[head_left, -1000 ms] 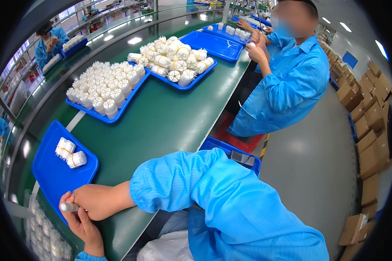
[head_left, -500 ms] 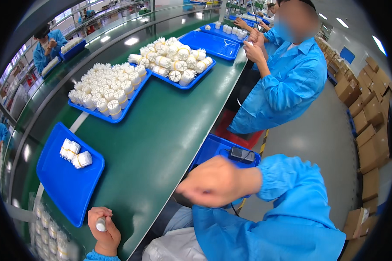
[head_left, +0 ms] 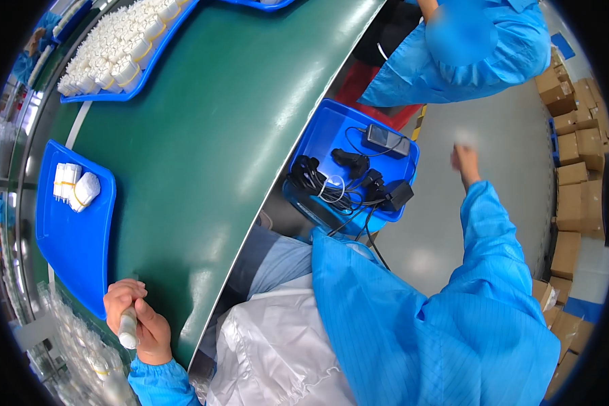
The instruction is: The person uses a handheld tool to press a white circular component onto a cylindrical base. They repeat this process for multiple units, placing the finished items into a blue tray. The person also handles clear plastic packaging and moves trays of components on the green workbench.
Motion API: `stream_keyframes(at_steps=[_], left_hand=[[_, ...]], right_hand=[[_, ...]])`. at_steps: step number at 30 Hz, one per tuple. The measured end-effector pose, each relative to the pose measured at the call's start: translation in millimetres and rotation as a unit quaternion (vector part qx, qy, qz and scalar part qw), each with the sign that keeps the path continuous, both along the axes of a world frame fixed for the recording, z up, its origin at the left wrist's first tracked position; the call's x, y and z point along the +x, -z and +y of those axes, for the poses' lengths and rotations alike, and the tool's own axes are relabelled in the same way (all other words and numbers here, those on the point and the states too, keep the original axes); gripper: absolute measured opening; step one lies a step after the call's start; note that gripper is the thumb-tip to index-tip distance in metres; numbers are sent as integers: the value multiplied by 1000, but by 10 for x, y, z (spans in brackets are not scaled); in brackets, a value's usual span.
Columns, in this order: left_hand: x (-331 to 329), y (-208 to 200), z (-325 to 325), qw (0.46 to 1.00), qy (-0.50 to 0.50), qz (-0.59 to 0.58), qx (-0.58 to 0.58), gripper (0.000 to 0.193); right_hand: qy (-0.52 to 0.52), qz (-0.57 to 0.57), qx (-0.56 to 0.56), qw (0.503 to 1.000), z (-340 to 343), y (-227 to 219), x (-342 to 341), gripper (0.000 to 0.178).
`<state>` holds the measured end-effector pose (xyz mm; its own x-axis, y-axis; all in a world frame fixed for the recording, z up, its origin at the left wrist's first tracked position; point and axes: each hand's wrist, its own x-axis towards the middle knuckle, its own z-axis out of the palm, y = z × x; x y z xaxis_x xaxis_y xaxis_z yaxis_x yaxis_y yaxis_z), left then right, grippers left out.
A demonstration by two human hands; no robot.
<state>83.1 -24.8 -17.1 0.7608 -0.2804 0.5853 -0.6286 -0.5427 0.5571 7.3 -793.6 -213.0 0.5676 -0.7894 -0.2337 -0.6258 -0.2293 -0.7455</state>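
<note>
My left hand (head_left: 134, 318), at the near left edge of the green table, is wrapped round a small white cylinder (head_left: 128, 330) whose rounded end sticks out below the fingers. Just beyond it lies a blue tray (head_left: 81, 250). Two white bundles (head_left: 67, 181) with yellow bands rest in that tray's far part. Out to the right, over the grey floor, my right hand (head_left: 465, 161) is stretched away from the table. Its fingers are small and smeared by motion, so whether anything is in them does not show.
Beside the table's right edge stands a blue bin (head_left: 311, 135) with black cables and adapters (head_left: 386, 139). A fuller blue tray (head_left: 139, 91) of white bundles is far left. A co-worker in a blue smock (head_left: 467, 61) sits far right. Clear plastic bags (head_left: 81, 338) lie near left.
My right hand has swung from in front of the bin out to the right, uncovering the cables. My left hand keeps hold of the white cylinder. The view has tilted downward.
</note>
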Motion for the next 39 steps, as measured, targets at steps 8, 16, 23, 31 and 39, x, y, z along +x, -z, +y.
stream_keyframes(at_steps=[8, 16, 23, 31, 39], left_hand=[[-26, -21, -51, 1000, -13, -22, 8, 17], [-3, -16, -64, 999, -32, -15, 0, 24], [-5, 18, -76, 998, -43, -31, -15, 26], [-12, -3, -73, 999, -38, -13, -6, 25], [-2, 40, -52, 999, -35, -19, -19, 24]], right_hand=[[53, 48, 221, 973, 1210, 718, -668, 58], [-23, 102, 167, 980, 1506, 461, -93, 52], [-15, 86, 202, 976, 1591, 455, -104, 34], [104, -80, 414, 901, 1671, 540, -623, 49], [157, -122, 483, 853, 1947, 1140, -531, 59]])
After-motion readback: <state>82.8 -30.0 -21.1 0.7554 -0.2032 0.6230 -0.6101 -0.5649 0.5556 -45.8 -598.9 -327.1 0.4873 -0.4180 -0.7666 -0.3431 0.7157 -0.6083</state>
